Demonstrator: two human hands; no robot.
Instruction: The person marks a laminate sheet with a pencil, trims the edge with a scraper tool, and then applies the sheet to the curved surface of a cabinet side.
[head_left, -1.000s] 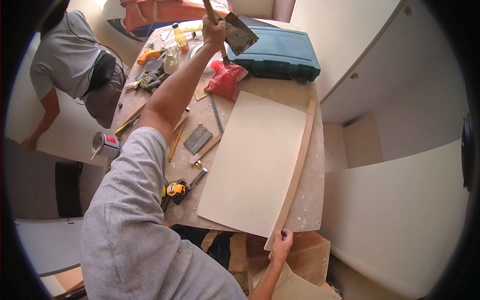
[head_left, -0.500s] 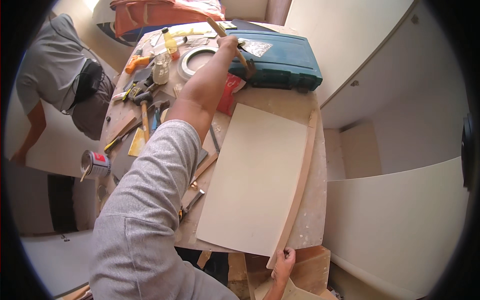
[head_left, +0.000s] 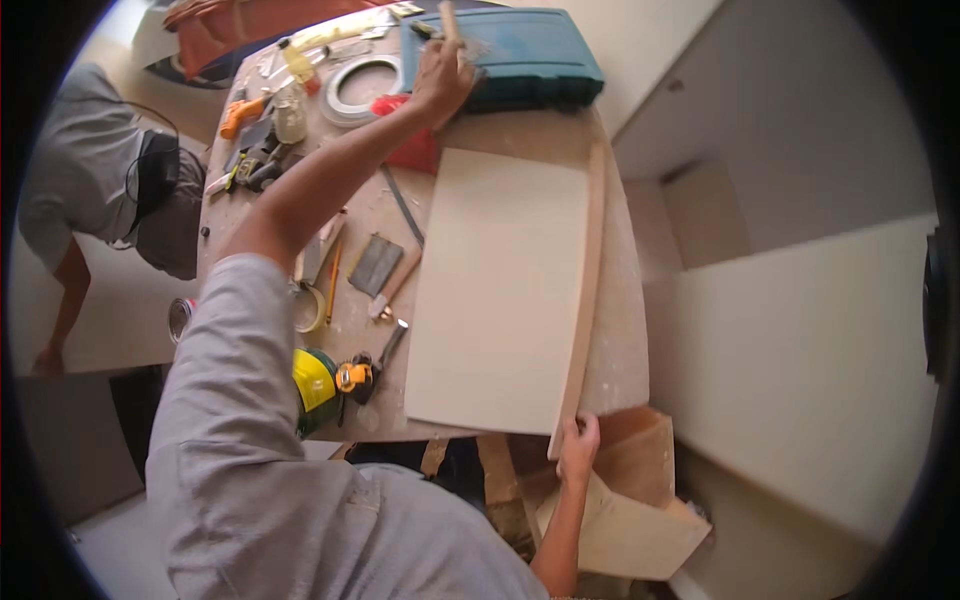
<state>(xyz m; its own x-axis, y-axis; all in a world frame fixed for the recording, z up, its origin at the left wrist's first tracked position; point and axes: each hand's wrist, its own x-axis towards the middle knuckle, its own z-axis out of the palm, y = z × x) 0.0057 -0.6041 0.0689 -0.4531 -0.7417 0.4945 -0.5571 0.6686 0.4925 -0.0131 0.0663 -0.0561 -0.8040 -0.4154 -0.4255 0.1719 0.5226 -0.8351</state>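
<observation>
Left hand: fingers closed round a wooden-handled tool, handle projecting above the fist, by the left part of the teal case (tool's head blurred; contact with the case cannot be told). Right hand: pinching the near end of a wooden strip. Strip runs along the right long edge of a pale board, which lies flat on the bench; strip's near end projects past the bench edge. Red bag partly hidden under the left forearm, near the board's far end. Left of board: grey block, pencil, orange-and-black tape measure.
</observation>
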